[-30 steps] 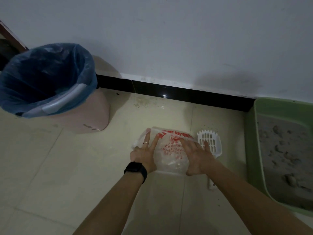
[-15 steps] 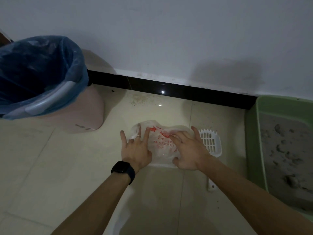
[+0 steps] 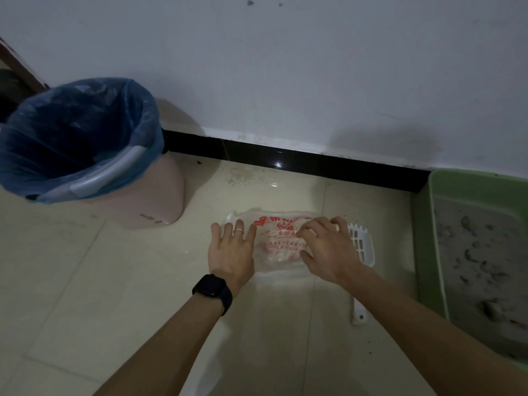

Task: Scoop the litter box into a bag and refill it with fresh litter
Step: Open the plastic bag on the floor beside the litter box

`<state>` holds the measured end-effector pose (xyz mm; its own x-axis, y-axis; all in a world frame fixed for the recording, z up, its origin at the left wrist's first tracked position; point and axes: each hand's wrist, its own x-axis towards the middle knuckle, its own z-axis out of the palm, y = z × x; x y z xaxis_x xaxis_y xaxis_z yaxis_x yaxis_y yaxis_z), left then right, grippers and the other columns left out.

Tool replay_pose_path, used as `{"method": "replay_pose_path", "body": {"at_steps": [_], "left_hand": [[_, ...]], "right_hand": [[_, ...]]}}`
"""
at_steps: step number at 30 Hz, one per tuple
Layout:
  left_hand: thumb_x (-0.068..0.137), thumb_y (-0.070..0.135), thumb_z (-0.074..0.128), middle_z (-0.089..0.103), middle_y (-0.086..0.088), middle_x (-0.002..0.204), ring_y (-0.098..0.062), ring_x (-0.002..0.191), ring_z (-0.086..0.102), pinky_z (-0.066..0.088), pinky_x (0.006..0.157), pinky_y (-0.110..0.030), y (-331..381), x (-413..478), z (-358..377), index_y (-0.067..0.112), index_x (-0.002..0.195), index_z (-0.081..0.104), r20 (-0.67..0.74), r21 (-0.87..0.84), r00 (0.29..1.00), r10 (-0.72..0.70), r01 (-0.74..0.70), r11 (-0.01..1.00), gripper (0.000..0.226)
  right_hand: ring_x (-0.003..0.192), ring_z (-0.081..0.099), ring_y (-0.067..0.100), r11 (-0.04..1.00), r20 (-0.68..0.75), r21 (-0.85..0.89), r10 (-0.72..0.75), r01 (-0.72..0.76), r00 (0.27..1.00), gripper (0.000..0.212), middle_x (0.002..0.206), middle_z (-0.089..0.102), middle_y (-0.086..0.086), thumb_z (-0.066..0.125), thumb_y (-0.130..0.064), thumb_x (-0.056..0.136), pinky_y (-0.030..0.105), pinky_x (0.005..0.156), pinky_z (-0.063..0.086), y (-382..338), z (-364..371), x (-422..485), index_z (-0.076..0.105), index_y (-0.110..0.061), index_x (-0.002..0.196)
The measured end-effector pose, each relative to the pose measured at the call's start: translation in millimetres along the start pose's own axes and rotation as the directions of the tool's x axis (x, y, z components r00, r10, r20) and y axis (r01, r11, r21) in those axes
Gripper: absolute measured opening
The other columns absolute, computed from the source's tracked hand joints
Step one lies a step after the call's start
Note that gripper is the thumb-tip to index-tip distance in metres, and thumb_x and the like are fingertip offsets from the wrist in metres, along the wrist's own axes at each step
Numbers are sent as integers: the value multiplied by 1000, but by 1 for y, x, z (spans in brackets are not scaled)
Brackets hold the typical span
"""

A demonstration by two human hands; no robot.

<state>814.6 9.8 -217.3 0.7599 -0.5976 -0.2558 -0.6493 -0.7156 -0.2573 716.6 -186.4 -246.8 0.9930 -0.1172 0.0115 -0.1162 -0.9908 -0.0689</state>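
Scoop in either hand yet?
No: the white scoop lies on the floor beside the printed plastic bag, while the left hand and right hand are both on the bag.

Red print on the plastic bag (image 3: 278, 238) is too blurred to read.

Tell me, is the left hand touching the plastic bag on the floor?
Touching. The head view shows the left hand flat, its fingers on the plastic bag.
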Motion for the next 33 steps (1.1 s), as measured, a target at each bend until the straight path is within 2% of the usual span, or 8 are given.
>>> {"method": "replay_pose_path", "body": {"at_steps": [5, 9, 12, 15, 17, 22, 26, 33], "left_hand": [[96, 35, 40, 15, -13, 162, -32, 151, 1, -30, 101, -64, 0, -4, -1, 26, 157, -3, -16, 51, 1000, 20, -19, 999, 76], [99, 46, 31, 4, -13, 165, -33, 151, -11, -32, 101, -65, -4, -4, 1, 27, 157, -2, -27, 77, 998, 51, -49, 996, 70], [97, 58, 20, 2, -11, 165, -40, 150, -10, -27, 105, -67, -10, -2, 10, 33, 157, -4, -3, 52, 999, 42, -41, 998, 69], [89, 76, 2, 13, -6, 165, -38, 151, 0, -27, 105, -67, -16, -1, 18, 43, 155, -2, -8, -68, 999, 36, -37, 997, 74], [78, 89, -5, 10, -7, 165, -35, 151, -5, -29, 104, -66, -20, 0, 21, 46, 153, -8, 12, -102, 996, 84, -83, 991, 86], [56, 105, 6, -10, -18, 163, -32, 147, -27, -23, 108, -64, -29, -1, 37, 41, 151, -17, 122, -10, 959, 258, -258, 966, 117], [52, 106, 13, -14, -19, 162, -34, 145, -30, -21, 109, -65, -31, 0, 45, 38, 150, -23, 158, 31, 950, 268, -276, 961, 124], [54, 105, 18, -17, -13, 163, -34, 148, -23, -24, 106, -67, -35, -2, 47, 42, 146, -31, 181, -13, 972, 150, -150, 989, 122]], "right_hand": [[139, 37, 24, 999, 151, -8, 48, -48, 987, 62, 147, 47, 4, 59, -51, 79, 53, 109, 28, 0, 0, -8, 54, -22, 134], [151, 5, 18, 994, 286, 53, 75, -94, 955, 77, 163, 14, 2, 42, -60, 88, 51, 119, 6, 2, -1, -12, 24, -23, 153], [151, -3, 16, 985, 374, 86, 108, -151, 921, 83, 165, 4, 0, 34, -66, 91, 49, 119, -2, 4, 0, -14, 10, -22, 156], [151, -3, 12, 969, 376, 164, 109, -182, 920, 89, 165, 5, -2, 17, -79, 87, 45, 119, -5, 4, 0, -15, 12, -24, 156], [150, -1, 10, 973, 292, 203, 50, -113, 955, 96, 164, 9, -3, 9, -86, 81, 44, 122, -4, 6, -3, -17, 19, -26, 155], [147, -23, 17, 991, 364, -27, -116, 135, 924, 118, 162, -16, 3, 29, -96, 68, 53, 118, -11, 14, 7, -27, 7, -21, 157], [144, -29, 17, 990, 404, -86, -70, 114, 912, 107, 160, -22, 4, 51, -72, 79, 52, 117, -15, 16, 19, -26, 1, -18, 157], [142, -30, 16, 993, 423, -111, 18, 32, 906, 101, 162, -21, 5, 52, -56, 87, 50, 113, -20, 15, 16, -26, -12, -18, 155]]}}
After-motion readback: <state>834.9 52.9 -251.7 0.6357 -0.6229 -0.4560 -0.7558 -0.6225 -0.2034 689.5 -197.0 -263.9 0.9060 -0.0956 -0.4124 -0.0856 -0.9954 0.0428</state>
